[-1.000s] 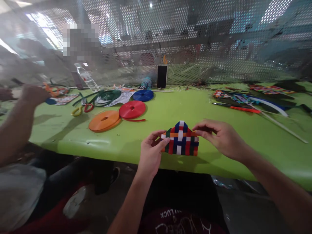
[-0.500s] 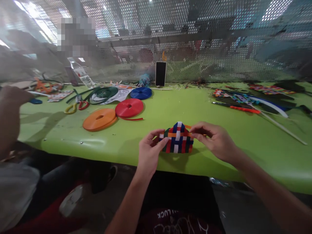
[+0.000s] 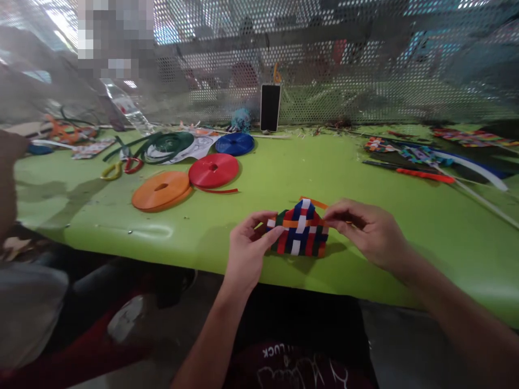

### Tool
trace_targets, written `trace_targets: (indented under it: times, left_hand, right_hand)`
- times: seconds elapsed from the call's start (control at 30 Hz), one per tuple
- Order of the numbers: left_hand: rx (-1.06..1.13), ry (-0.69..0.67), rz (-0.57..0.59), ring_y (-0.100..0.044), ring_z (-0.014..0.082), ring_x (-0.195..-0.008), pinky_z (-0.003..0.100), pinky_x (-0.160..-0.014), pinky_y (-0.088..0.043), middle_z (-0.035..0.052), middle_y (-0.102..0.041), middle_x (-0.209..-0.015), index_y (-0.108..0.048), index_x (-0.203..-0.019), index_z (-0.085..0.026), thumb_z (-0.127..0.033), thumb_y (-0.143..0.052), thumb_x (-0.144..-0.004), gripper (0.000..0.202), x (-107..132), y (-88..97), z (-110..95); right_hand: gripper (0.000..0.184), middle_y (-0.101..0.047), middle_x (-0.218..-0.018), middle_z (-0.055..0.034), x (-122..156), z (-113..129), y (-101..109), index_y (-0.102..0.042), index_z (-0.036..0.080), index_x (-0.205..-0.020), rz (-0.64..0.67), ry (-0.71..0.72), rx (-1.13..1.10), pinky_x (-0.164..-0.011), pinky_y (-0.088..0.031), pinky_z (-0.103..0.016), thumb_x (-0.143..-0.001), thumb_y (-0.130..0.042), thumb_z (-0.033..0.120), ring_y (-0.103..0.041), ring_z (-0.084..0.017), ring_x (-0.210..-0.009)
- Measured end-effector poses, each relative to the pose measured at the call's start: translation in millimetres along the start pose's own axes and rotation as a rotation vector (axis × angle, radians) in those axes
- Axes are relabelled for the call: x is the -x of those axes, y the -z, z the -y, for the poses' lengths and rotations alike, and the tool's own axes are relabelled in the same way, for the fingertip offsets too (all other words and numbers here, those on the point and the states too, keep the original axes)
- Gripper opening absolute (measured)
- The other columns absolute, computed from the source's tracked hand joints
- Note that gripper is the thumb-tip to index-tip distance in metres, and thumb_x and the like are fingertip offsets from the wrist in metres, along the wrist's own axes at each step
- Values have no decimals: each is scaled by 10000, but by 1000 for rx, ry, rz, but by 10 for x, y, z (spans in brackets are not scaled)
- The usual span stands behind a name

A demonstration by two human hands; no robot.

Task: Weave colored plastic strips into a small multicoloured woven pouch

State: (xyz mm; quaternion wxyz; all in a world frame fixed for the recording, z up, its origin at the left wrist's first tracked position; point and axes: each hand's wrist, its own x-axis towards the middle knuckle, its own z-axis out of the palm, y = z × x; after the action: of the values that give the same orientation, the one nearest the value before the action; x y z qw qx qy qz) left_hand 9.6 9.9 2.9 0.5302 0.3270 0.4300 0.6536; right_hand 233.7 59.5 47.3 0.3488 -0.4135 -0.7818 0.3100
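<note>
A piece woven from flat ribbon strips (image 3: 297,235), in blue, white, red, green and orange, stands on the green table with a pointed top. My left hand (image 3: 253,240) pinches its left edge between thumb and fingers. At the upper right edge, my right hand (image 3: 360,229) has thumb and forefinger closed on an orange ribbon (image 3: 314,203), part of which sticks out behind the peak. Another stretch of orange runs across the front of the weave. The fingertips of my right hand partly cover where the ribbon meets the edge.
Ribbon rolls in orange (image 3: 160,190), red (image 3: 214,170), blue (image 3: 234,144) and green (image 3: 172,145) lie left, beside scissors (image 3: 121,167). A phone (image 3: 270,108) leans on the perforated metal screen. Right are a red-orange tool (image 3: 425,175) and woven pieces. Another person's arm (image 3: 8,178) is far left.
The view has tilted down and shifted slightly. More of the orange ribbon shows behind the peak, and my right hand has moved a little to the right. My left hand keeps its hold.
</note>
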Motion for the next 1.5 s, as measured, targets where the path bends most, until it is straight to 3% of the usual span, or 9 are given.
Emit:
trace_targets:
  times: [0.2,0.37,0.6,0.7,0.87,1.07,1.27,1.4,1.5]
  left_hand:
    - [98,66,58,-711,115,-767,209,-682,-613,16,-751,-847,-791,-895,-206,-192,-896,-686,235,-17,20,-40]
    - [80,47,70,-718,111,-767,204,-702,-610,17,-763,-868,-794,-911,-210,-180,-898,-691,245,-6,10,-15]
    - [106,-18,-47,-711,101,-780,188,-704,-599,9,-754,-877,-794,-911,-204,-221,-903,-695,243,-1,-38,-12]
    - [157,3,-97,-700,100,-731,186,-667,-586,13,-748,-811,-782,-850,-179,-245,-902,-691,210,-6,-36,-37]
    - [133,15,-105,-661,88,-688,181,-649,-554,6,-718,-752,-748,-778,-157,-257,-907,-683,210,-16,-18,-51]
    - [-33,24,-46,-616,73,-693,172,-657,-514,-18,-685,-764,-704,-818,-170,-307,-855,-757,213,-17,7,-39]
    - [-468,-2,187,-574,78,-674,180,-614,-463,-22,-643,-726,-663,-819,-184,-301,-731,-866,143,-29,150,-146]
    - [-691,-95,335,-625,119,-814,234,-693,-496,23,-688,-902,-649,-819,-190,-276,-681,-882,111,-114,234,-250]
    - [-878,-166,363,-610,123,-782,243,-669,-488,20,-652,-831,-629,-756,-185,-255,-668,-875,144,-188,279,-302]
  right_hand:
    - [94,-722,-879,-21,-27,-4,123,-676,267,-885,54,105,62,-733,-536,-341,-921,-598,229,-671,-182,-811]
    - [89,-729,-896,-20,-7,30,35,-675,264,-890,29,140,45,-709,-529,-327,-935,-608,226,-676,-176,-813]
    - [41,-696,-853,-26,58,-11,-128,-664,230,-968,-113,194,24,-666,-533,-304,-928,-657,232,-653,-163,-743]
    - [71,-705,-819,-15,53,-56,-53,-675,219,-984,-104,275,111,-630,-522,-284,-918,-673,245,-639,-144,-671]
    - [127,-719,-808,-33,85,-91,174,-688,206,-902,46,248,240,-638,-516,-301,-954,-620,300,-660,-167,-695]
    - [206,-693,-748,-40,181,-59,224,-672,195,-846,173,148,252,-613,-494,-316,-966,-547,307,-624,-175,-658]
    - [234,-656,-684,-22,174,-75,192,-662,191,-810,86,82,241,-549,-435,-287,-962,-545,324,-569,-150,-587]
    - [213,-685,-729,-23,105,-191,242,-677,195,-827,199,126,332,-605,-465,-297,-972,-562,300,-607,-160,-638]
    - [190,-718,-844,-56,110,-279,224,-712,182,-929,235,225,536,-671,-508,-338,-991,-565,286,-651,-198,-735]
